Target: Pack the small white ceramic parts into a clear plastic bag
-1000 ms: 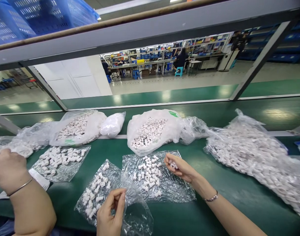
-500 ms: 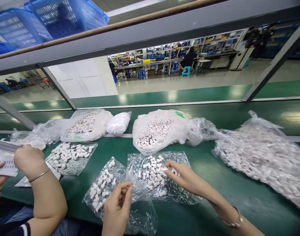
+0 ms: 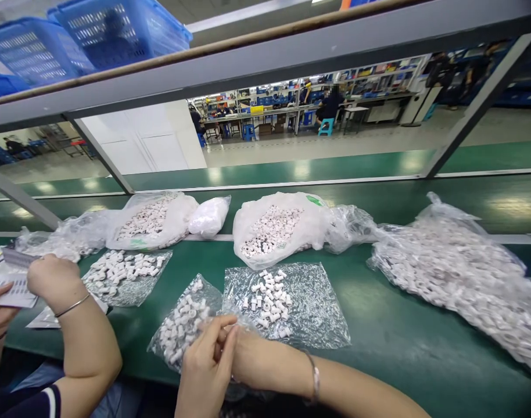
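Bare green belt [image 3: 379,325] right of hands; parts bags [image 3: 274,232] crowd far side, co-worker's arm [image 3: 82,342] blocks left

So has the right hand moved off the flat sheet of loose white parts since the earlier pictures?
Yes. The right hand has come back toward the person and leftward off the flat sheet, meeting the left hand at the small bag.

Two blue baskets [image 3: 86,40] sat up high, three flat clear sheets [image 3: 309,302] held little white parts, four hands [image 3: 207,366] showed.
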`<state>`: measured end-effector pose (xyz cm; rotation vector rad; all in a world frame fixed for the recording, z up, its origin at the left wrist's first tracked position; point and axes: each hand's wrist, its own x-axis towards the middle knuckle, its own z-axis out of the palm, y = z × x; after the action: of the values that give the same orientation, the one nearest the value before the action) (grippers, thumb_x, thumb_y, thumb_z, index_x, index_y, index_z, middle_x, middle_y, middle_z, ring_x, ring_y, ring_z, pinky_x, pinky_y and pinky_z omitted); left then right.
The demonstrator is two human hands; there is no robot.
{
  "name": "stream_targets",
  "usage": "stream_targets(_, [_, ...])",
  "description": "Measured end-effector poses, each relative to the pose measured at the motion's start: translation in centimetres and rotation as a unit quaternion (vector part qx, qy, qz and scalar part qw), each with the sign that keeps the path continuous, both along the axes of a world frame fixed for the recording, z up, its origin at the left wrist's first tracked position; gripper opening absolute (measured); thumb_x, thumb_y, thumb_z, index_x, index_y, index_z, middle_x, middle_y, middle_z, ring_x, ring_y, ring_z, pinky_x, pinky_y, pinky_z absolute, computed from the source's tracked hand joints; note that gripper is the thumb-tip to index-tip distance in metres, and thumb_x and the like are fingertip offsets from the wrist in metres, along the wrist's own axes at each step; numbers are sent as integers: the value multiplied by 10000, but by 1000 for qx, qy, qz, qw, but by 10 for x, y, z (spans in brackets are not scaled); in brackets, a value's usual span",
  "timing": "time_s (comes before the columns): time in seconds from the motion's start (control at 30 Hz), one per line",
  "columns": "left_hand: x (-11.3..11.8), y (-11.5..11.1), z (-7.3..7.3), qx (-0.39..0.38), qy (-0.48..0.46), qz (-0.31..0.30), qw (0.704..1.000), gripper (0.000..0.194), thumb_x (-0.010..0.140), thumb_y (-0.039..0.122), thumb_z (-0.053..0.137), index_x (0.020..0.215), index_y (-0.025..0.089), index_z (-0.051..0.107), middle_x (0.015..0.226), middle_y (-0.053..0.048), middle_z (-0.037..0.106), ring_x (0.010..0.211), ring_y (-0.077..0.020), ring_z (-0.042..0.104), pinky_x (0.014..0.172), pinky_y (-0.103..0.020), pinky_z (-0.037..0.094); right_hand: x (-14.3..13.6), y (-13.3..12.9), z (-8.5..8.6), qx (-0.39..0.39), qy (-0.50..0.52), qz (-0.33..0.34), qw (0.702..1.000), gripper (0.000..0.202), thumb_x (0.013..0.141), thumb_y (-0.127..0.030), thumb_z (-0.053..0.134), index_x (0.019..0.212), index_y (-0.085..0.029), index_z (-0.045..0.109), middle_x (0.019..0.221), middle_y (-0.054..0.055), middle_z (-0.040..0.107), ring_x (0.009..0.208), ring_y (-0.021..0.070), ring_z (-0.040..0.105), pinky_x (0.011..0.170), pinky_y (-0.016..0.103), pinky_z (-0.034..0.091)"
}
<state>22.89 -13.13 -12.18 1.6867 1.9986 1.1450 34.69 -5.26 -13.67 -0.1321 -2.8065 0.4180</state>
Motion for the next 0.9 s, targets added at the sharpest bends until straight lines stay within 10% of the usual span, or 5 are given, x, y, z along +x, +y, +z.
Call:
stream_targets(0.2, [-4, -1, 1, -13, -56, 16, 998, 307, 937, 496, 528, 958, 231, 681, 603, 52, 463, 488, -108, 456, 512, -198, 406, 89, 12, 21, -328, 11, -125, 936, 188, 1023, -282, 480, 1087, -232, 649, 994, 8, 714, 871, 144, 663, 786, 244, 506])
stream_targets(0.33, [0, -1, -3, -29, -81, 8, 996, 332, 940, 508, 518, 977, 217, 674, 619, 46, 419, 510, -110, 409, 494, -198, 362, 128, 17, -17, -283, 11, -364, 887, 183, 1017, -292, 445, 952, -218, 599, 854, 30, 659, 705, 173, 610, 609, 272, 448])
stream_targets(0.6, [2, -3, -8, -35, -84, -1, 996, 318, 947, 492, 514, 954, 213, 666, 613, 44, 418, 508, -109, 409, 503, -205, 343, 123, 4, -57, -228, -43, -344, 910, 117, 969, -286, 521, 1049, -225, 582, 982, 59, 611, 738, 191, 580, 636, 309, 419])
stream_targets(0.8, [0, -2, -12, -36, -88, 3, 996, 336, 935, 517, 527, 938, 214, 672, 603, 42, 412, 513, -117, 411, 502, -208, 352, 139, 26, -46, -592, 113, -263, 753, 346, 984, -551, 462, 968, -212, 526, 879, 33, 597, 746, 173, 594, 665, 311, 499])
stream_targets(0.9, [1, -1, -13, -40, -85, 7, 996, 355, 939, 528, 509, 942, 216, 678, 598, 41, 409, 507, -118, 408, 489, -207, 340, 147, 42, -44, -595, 152, -273, 741, 365, 987, -561, 452, 1082, -217, 526, 954, 32, 575, 755, 155, 573, 717, 325, 501])
